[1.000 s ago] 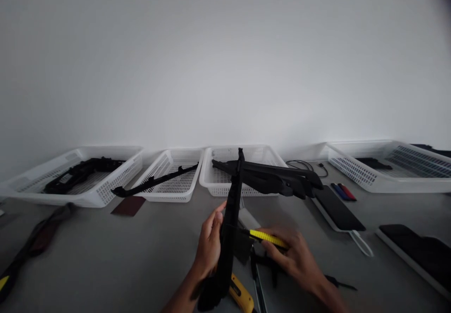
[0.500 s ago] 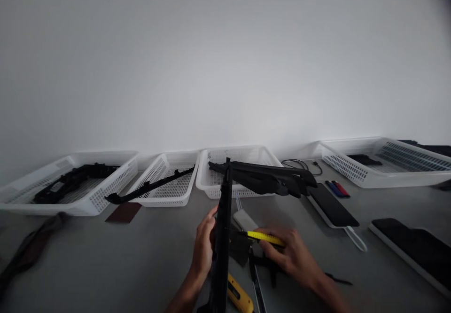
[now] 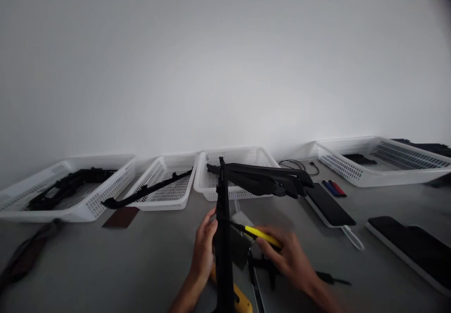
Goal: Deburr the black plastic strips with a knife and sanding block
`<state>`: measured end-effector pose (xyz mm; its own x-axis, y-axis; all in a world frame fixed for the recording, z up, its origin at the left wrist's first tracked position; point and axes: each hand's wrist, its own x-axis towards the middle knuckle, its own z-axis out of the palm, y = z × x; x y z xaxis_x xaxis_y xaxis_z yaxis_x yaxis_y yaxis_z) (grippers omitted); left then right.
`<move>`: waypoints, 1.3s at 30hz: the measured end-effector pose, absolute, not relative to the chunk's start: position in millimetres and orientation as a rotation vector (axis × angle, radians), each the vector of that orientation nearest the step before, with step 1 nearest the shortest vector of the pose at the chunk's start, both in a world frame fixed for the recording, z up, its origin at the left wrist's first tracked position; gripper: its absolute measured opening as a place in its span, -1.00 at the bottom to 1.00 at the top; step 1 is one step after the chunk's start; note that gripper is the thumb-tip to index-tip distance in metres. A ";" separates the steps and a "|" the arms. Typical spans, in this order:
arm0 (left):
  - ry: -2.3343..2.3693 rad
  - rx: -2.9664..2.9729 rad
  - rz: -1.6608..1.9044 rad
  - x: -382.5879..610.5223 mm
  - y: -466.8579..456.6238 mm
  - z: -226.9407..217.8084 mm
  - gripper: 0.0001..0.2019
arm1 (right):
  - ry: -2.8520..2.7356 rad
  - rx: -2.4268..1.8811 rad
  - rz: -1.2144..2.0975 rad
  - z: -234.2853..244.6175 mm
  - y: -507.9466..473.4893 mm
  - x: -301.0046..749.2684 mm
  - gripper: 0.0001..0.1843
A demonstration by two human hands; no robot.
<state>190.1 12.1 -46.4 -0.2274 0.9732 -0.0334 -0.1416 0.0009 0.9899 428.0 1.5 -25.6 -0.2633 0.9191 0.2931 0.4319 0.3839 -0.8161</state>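
lower centre of frame, left hand grips the long black part; right hand clamps the yellow-handled tool, tip at its edge: edge work, seemingly, calling for steadiness next.

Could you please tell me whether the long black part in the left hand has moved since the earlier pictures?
Yes: the long black part has shifted its upper end left against the white basket behind it.

Black cable near the pale wall; blue stick — red stick just beside it
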 end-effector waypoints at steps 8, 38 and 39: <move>1.216 0.960 1.425 193.8 12.1 -48.4 -0.36 | -1.838 -1.150 0.780 -31.0 -0.1 421.0 -0.49; 1.088 0.959 1.234 196.7 2.9 -48.8 -0.12 | -1.772 -1.263 0.616 -35.6 13.5 440.4 -0.51; 1.079 0.963 1.232 196.8 3.1 -49.9 -0.15 | -1.756 -1.271 0.608 -35.2 12.9 440.3 -0.51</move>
<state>196.8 3.1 -49.9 0.0167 0.9946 -0.1023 -0.2325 0.1034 0.9671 440.3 12.9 -35.2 -0.1104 0.9272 0.3580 0.5075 0.3623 -0.7818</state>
